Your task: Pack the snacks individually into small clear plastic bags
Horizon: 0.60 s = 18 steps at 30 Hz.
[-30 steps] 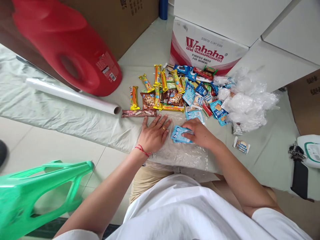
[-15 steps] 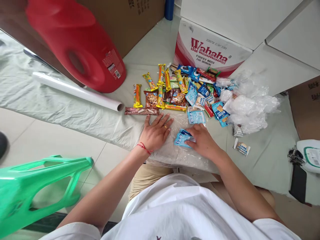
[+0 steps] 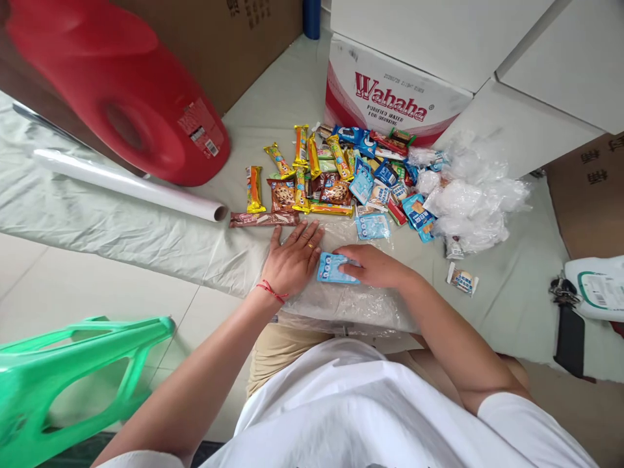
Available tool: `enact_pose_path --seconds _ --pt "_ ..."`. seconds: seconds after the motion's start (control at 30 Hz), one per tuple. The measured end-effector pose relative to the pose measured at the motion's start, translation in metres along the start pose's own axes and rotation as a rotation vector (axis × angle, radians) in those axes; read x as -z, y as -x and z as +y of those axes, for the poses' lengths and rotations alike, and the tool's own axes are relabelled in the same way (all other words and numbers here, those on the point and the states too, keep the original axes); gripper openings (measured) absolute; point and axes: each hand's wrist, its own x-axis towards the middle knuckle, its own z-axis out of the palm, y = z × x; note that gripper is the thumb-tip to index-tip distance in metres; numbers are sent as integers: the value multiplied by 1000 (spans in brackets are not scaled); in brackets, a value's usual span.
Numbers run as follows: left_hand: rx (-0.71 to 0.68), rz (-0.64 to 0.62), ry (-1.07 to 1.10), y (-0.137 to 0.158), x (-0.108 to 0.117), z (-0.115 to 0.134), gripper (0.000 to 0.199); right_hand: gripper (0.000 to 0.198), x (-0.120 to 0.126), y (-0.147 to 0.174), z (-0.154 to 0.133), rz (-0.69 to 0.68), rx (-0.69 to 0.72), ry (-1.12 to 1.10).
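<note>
My left hand (image 3: 292, 257) lies flat with fingers spread on a clear plastic bag (image 3: 351, 300) spread over the cloth. In my right hand (image 3: 373, 265) is a light blue snack packet (image 3: 332, 268), gripped at its right end and held low over the plastic. Another light blue packet (image 3: 373, 226) lies just beyond my right hand. Past my fingertips a long brown wafer packet (image 3: 263, 220) lies at the near edge of a pile of snacks, with yellow bars (image 3: 254, 188) and brown cookie packets (image 3: 336, 190) in it.
Crumpled clear plastic bags (image 3: 480, 201) sit right of the pile, near a lone small packet (image 3: 462, 279). A Wahaha carton (image 3: 390, 97) stands behind. At left are a red jug (image 3: 195, 149), a white roll (image 3: 131, 185) and a green stool (image 3: 131, 331). Keys (image 3: 565, 292) lie far right.
My right hand has moved left with the blue packet, which is now closer to my left hand and turned flatter. My left hand stays flat on the plastic. The whole view has shifted slightly.
</note>
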Motion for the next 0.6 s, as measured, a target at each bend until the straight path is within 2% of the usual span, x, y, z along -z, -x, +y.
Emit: enact_pose_path --seconds 0.1,0.17,0.2,0.27,0.33,0.43,0.5,0.6 --pt "3 -3 4 -1 1 0 55 39 -11 -11 0 69 -19 171" --pt "8 0 7 -1 1 0 55 41 -8 -9 2 151 -18 220" --pt "10 2 8 -1 1 1 55 38 -3 -6 4 208 -60 225" --pt "11 3 5 -2 1 1 55 33 12 0 12 346 -248 240" --pt "8 -1 0 -2 1 1 55 36 30 2 26 463 -510 301" --pt "11 -10 -4 -2 2 2 55 40 49 -2 49 495 -793 404" --pt "15 -16 -4 -2 2 2 55 43 54 -8 62 486 -872 414" --pt "16 -21 -3 -3 3 2 55 37 54 -16 80 530 -877 339"
